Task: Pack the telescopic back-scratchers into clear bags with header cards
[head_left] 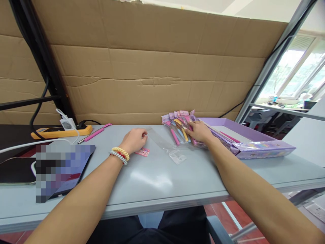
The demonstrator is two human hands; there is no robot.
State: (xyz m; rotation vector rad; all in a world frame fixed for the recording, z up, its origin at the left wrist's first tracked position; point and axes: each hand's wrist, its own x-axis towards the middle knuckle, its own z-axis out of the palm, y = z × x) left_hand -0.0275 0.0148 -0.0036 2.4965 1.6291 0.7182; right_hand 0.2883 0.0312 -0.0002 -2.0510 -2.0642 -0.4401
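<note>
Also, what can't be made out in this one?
All head view:
- Left hand: whether its curled fingers hold anything; the hand hides it.
- Right hand: fingertip contact, blocked by fingers and wrapped items.
- Pink card: print too small.
- Tablet: screen pixelated.
- Dark slab: left edge cuts it off.

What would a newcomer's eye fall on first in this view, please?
Probably the bright cluster of slim wrapped items, pink, blue and yellow, which the right hand touches before the cardboard. Next might come the open purple box to their right, then the coiled wristbands just behind the left hand.
</note>
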